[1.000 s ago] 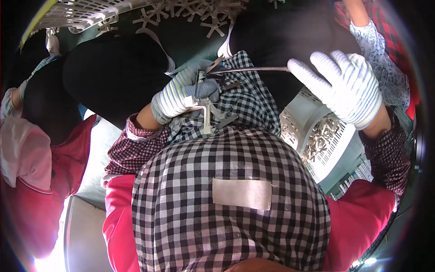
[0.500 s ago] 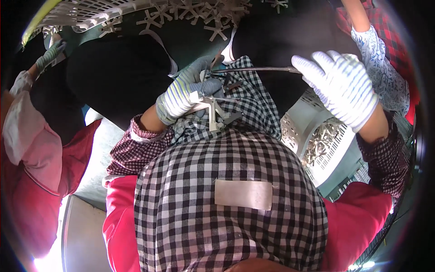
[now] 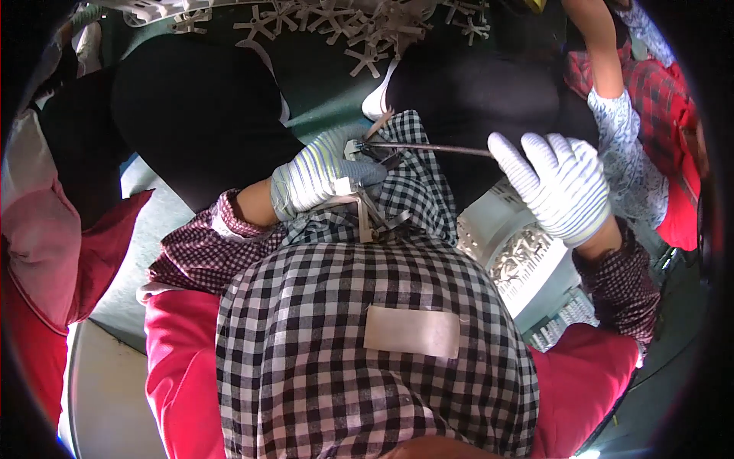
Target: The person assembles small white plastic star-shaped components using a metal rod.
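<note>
Thin metal rod runs level above the checked cloth, between both gloved hands. Left hand clenched around the rod's left end, beside a small metal clip piece lying on the cloth. Right hand at the rod's right end, fingers spread; whether it grips the rod, cannot tell. White plastic crosses heaped well above the rod. Judgement: keep the left grip firm, rod level, right hand steadying the end.

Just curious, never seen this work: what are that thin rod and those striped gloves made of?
The thin grey rod looks like bare metal: dull sheen, straight and stiff. The white-and-grey striped gloves, left hand and right hand, seem knitted cotton or similar yarn: ribbed, matte weave.
</note>
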A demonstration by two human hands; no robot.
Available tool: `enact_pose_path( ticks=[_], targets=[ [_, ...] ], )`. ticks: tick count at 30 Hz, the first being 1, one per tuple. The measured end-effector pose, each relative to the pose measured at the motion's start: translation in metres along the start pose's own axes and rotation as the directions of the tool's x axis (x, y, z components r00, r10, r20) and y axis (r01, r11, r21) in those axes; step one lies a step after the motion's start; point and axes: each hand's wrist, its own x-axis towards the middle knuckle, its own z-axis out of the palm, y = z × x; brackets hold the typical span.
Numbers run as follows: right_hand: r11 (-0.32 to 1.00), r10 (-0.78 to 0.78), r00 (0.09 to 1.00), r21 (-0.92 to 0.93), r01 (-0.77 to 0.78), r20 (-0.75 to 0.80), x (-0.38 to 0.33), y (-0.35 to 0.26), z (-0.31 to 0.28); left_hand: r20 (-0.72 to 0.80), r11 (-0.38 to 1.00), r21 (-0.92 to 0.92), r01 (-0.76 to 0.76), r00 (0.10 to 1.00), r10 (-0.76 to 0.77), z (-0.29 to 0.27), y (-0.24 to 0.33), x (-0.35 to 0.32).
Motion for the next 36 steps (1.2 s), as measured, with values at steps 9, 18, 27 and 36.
enact_pose_path(
  ticks=[9,18,27,36],
  targets=[
    [0.995,-0.036,0.997,0.094,0.029,0.069,0.001,0.007,-0.008,0.016,0.992,-0.025,0.122,0.992,-0.122,0.009,0.004,-0.003],
    [0.993,-0.046,0.995,0.116,0.035,0.091,0.005,0.007,-0.009,0.061,0.996,0.03,0.087,0.994,-0.089,0.008,-0.004,0.0],
    [0.992,-0.054,0.984,0.121,0.033,0.169,0.01,0.01,-0.013,0.082,0.994,0.108,0.004,0.997,-0.012,0.004,-0.005,0.0],
    [0.898,0.087,0.975,0.408,-0.165,0.203,0.009,0.009,-0.001,0.123,0.996,-0.086,0.022,0.992,-0.012,0.006,-0.006,0.003]
  ],
)
